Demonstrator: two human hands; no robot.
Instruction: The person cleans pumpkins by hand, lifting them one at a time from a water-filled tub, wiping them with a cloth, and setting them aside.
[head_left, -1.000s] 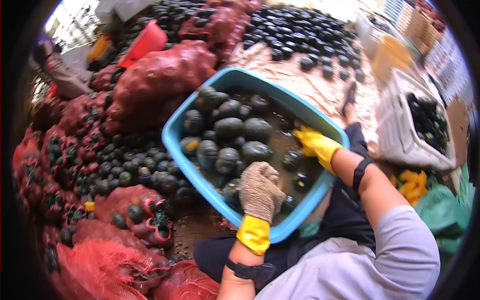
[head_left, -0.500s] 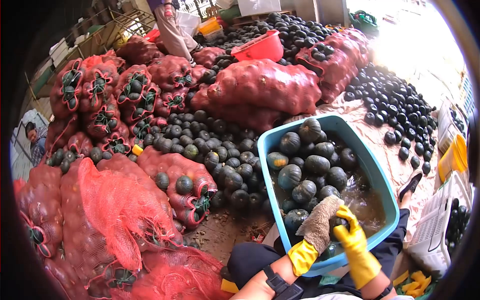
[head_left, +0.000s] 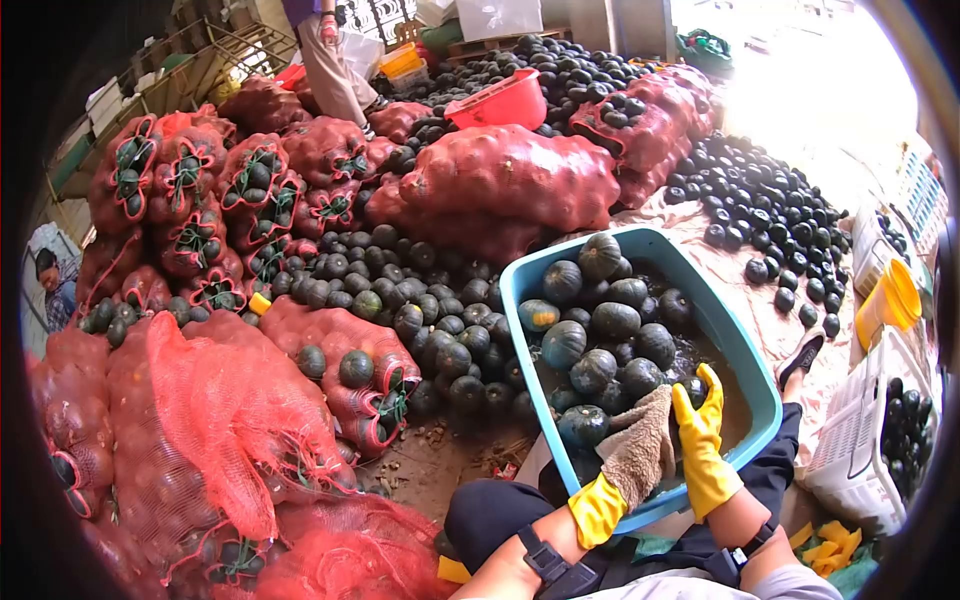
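A blue tub point(head_left: 765, 400) stands between the person's legs, with dark green squashes point(head_left: 615, 320) and brownish water in it. My left hand point(head_left: 625, 470), in a yellow glove, has a brown cloth point(head_left: 640, 440) over its fingers and presses it to the left side of a dark squash. My right hand point(head_left: 703, 440), also yellow-gloved, is on that squash's right side, palm against it and fingers upright. Most of this squash is hidden between the cloth and the glove, low over the near part of the tub.
Red mesh sacks point(head_left: 510, 180) of squashes lie left and behind. Loose squashes point(head_left: 460, 340) sit left of the tub, more on a sheet point(head_left: 650, 215) at right. A red basin point(head_left: 500, 100), yellow bucket point(head_left: 887, 295) and white crate point(head_left: 850, 460) are around. A person point(head_left: 335, 60) stands behind; another point(head_left: 58, 285) is far left.
My right hand has turned more upright with its fingers straighter. The cloth-covered left hand has shifted slightly down beside the squash. The whole view has moved a little.
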